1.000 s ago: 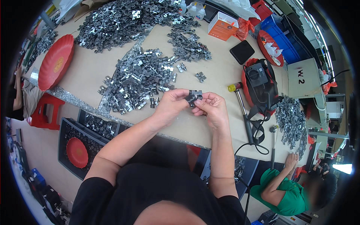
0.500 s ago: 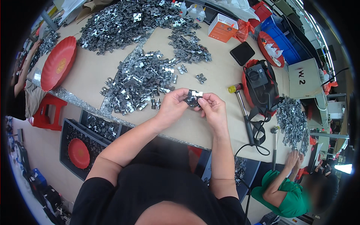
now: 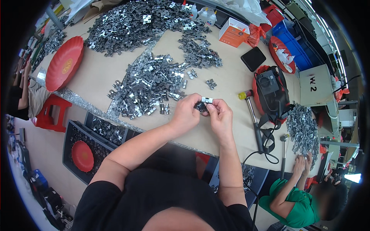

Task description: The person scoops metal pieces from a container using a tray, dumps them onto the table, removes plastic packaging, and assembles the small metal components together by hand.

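Between my two hands, just above the near part of the table, is a small metal clip part, shiny on top and dark below. My left hand pinches its left side, and my right hand grips its right side with thumb and fingers. The fingers cover much of it, so I cannot tell whether it is one piece or several. Beyond my left hand lies a heap of similar metal parts. A few loose pieces lie apart from the heap on the table.
A larger heap spreads at the back. On the right are a yellow-headed hammer, a black device with straps and an orange-white box. A red tray stands left. A co-worker in green handles parts at far right.
The view has shifted slightly. Both hands still hold the metal part, which has turned a little, and my left fingers have closed further around it.
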{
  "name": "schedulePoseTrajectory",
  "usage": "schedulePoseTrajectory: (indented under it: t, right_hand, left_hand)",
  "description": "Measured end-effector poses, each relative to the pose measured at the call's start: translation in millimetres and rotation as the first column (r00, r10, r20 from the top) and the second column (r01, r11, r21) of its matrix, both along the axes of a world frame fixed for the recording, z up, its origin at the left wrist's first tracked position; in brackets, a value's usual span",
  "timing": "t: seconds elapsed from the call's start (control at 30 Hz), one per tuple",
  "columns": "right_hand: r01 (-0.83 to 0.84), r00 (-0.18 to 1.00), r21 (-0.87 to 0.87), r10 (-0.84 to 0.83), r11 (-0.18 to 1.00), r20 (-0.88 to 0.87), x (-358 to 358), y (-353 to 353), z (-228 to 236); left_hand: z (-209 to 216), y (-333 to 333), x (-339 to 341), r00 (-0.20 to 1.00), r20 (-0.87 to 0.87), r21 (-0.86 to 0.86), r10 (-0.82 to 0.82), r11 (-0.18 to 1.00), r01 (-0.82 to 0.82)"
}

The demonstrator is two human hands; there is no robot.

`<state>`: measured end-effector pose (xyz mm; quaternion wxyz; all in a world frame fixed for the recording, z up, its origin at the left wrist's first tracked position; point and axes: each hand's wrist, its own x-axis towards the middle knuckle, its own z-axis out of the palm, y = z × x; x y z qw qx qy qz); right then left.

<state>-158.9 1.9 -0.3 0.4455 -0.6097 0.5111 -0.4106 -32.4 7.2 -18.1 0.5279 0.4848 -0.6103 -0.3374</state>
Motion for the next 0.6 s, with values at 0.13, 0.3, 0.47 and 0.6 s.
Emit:
schedulePoseTrajectory:
  t: [0.13,0.3,0.47,0.6]
  right_hand:
    - [0.056,0.994,0.072,-0.062,0.996,0.090,-5,-3,7]
    - [-0.003,0.854,-0.170,-0.086,0.985,-0.513,-27,-10,27]
    - [-0.062,0.746,-0.114,-0.030,0.991,-0.666,-28,-21,40]
    - [0.166,0.688,0.008,-0.110,0.986,-0.718,-14,-54,46]
  left_hand:
    - [14,-5,5,0.994,0.084,0.051,-0.076,0.996,0.072]
    - [42,-33,19,0.748,0.633,-0.213,0.201,0.974,-0.081]
    - [29,-59,25,0.409,0.896,-0.183,0.175,0.983,-0.021]
    - [30,-65,26,0.387,0.906,-0.204,0.172,0.978,0.043]
